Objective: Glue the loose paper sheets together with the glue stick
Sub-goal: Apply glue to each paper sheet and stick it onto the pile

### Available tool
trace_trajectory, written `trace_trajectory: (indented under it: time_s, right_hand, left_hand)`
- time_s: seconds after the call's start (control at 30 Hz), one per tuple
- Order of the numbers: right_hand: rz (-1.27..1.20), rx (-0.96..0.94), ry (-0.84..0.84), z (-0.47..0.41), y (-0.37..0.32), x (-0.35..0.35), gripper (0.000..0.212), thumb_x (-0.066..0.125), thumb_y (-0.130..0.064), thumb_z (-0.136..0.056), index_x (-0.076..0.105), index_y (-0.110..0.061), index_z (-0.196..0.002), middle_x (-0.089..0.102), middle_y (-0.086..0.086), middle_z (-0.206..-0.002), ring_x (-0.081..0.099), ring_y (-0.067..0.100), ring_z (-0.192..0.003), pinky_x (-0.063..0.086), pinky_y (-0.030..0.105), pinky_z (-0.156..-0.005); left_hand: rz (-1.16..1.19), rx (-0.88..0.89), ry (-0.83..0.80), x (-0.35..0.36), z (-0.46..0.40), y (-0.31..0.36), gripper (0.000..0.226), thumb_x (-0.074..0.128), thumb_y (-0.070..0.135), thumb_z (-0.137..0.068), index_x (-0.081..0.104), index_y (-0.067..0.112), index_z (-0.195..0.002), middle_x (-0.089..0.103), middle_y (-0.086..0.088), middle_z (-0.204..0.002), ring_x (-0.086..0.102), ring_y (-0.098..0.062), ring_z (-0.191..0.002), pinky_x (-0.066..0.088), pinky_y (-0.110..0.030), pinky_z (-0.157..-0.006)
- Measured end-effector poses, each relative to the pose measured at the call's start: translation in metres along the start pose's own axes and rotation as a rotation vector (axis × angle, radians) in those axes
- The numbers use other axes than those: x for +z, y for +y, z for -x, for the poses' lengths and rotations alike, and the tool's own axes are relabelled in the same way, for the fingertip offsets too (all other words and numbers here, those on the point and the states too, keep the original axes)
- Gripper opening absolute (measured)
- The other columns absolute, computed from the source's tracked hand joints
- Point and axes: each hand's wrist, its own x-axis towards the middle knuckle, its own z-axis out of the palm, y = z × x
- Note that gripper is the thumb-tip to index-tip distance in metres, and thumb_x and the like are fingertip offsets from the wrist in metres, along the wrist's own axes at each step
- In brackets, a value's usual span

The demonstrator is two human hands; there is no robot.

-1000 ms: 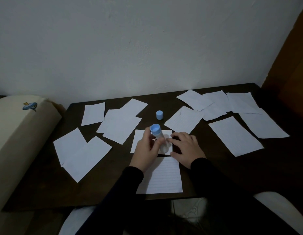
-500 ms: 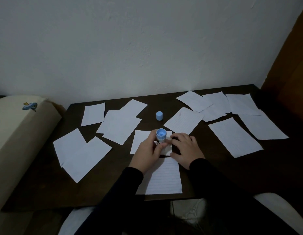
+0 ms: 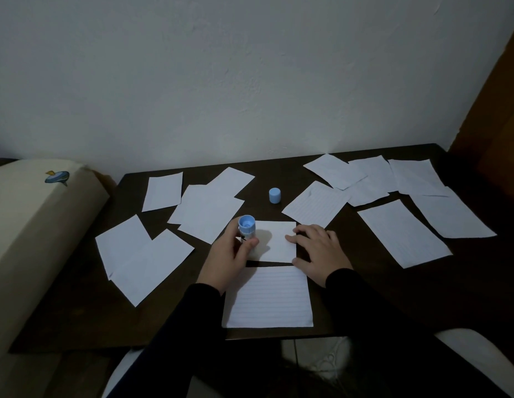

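The head view looks down at a dark worktop (image 3: 77,311) next to a white wall (image 3: 250,81). Closest to the person lies a lined paper sheet (image 3: 267,297), flat, at the near edge. Just past it, with a thin dark gap between them, lies a smaller white sheet (image 3: 275,239).

The left hand (image 3: 224,262) holds the glue stick (image 3: 246,229). Its fingers (image 3: 250,244) are curled around the tube. The tube stands about upright, blue end up, at the left edge of the smaller white sheet. Whether its lower end touches the paper cannot be told.

The right hand (image 3: 319,254) lies flat with fingers spread and mostly straight. The fingertips rest on the right edge of the smaller white sheet, and the hand holds nothing.

A little farther back, the blue cap (image 3: 274,195) stands alone on the bare worktop, well apart from the glue stick.

More loose sheets lie all around. A group on the left (image 3: 143,259) overlaps in pairs. A group on the right (image 3: 402,231) spreads out to the far corner, and some of those overlap too.

On the far left sits a cream cushion (image 3: 34,225) with a small blue picture on it.
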Motion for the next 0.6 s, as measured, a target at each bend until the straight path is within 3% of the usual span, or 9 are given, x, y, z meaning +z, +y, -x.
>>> trace_trajectory:
  time_s: [0.23, 0.6]
  right_hand:
    - [-0.002, 0.004, -0.005, 0.0, -0.001, -0.001, 0.052, 0.054, -0.039, -0.089, 0.044, -0.035, -0.139, 0.034, -0.011, -0.144, 0.022, 0.011, -0.136, 0.015, 0.037, -0.111]
    - [-0.033, -0.009, 0.022, 0.002, 0.0, -0.002, 0.051, 0.055, -0.037, -0.088, 0.047, -0.033, -0.138, 0.037, -0.011, -0.142, 0.025, 0.011, -0.135, 0.016, 0.037, -0.11]
  left_hand:
    - [0.042, -0.004, 0.063, -0.01, 0.005, -0.009, 0.041, 0.053, 0.034, -0.097, 0.039, 0.027, -0.135, 0.057, 0.009, -0.113, 0.055, -0.009, -0.103, 0.041, -0.018, -0.079]
    - [0.028, -0.036, 0.107, -0.015, 0.005, -0.018, 0.042, 0.053, 0.037, -0.096, 0.038, 0.029, -0.135, 0.056, 0.016, -0.109, 0.054, -0.006, -0.101, 0.042, -0.022, -0.084]
